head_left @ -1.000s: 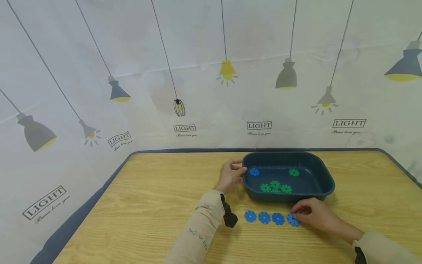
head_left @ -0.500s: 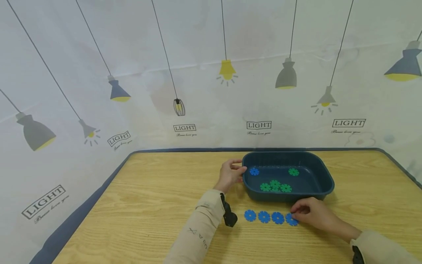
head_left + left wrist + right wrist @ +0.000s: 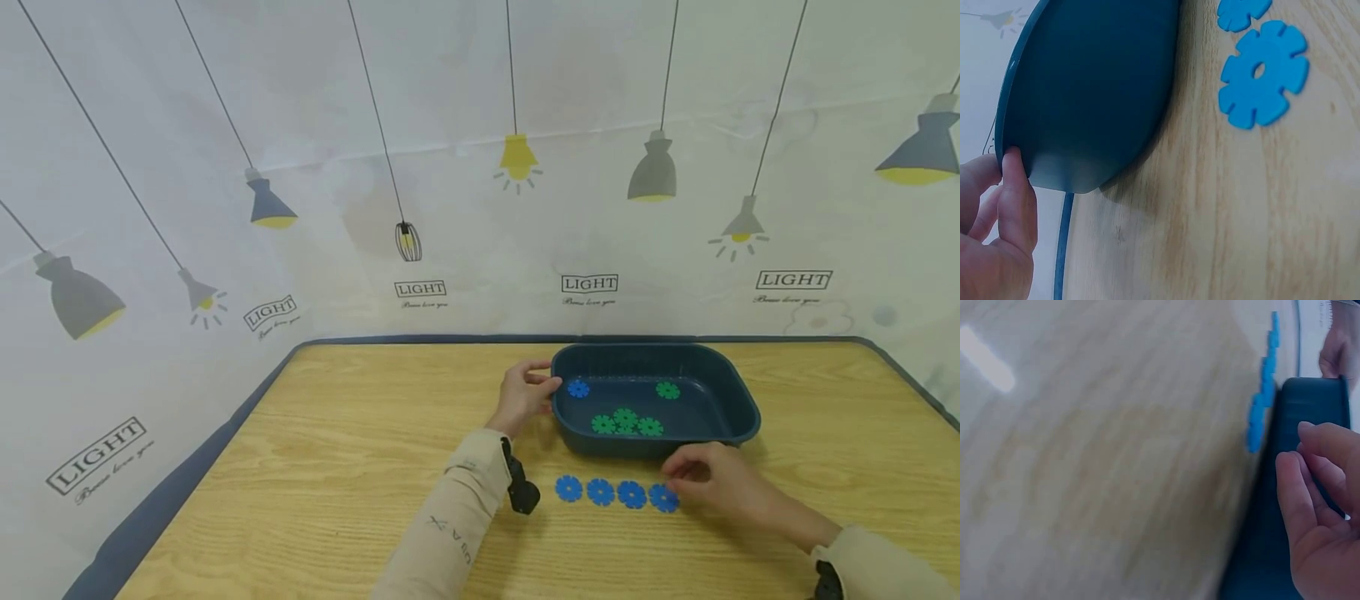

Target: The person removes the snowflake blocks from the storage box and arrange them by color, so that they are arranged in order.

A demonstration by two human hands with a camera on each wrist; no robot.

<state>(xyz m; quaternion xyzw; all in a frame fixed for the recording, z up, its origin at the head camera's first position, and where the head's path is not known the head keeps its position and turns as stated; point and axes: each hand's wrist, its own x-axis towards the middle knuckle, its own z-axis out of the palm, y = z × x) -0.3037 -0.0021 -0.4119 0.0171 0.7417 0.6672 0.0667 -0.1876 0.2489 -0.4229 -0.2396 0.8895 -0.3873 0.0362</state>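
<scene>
A dark blue plastic basin [image 3: 637, 447] stands on the wooden table. My left hand [image 3: 521, 400] pinches its left rim between thumb and fingers, which the left wrist view shows close up [image 3: 1010, 212]. In front of the basin, several blue notched discs [image 3: 601, 492] lie flat in a row. My right hand [image 3: 720, 483] hovers by the rightmost blue disc [image 3: 663, 497], its fingers loosely bent; the right wrist view shows nothing between the fingertips. Inside the basin are several green notched discs [image 3: 650, 427], some overlapping, and one blue disc [image 3: 578, 389].
The wooden table [image 3: 360, 467] reaches back to a pale curtain [image 3: 480, 208] printed with hanging lamps. A dark blue band [image 3: 420, 339] runs along the table's far edge. A black wrist device [image 3: 521, 492] sits on my left wrist.
My right hand has set the rightmost blue disc slightly left into the row, let it go and lifted a little off it. The left hand and basin have stayed put.
</scene>
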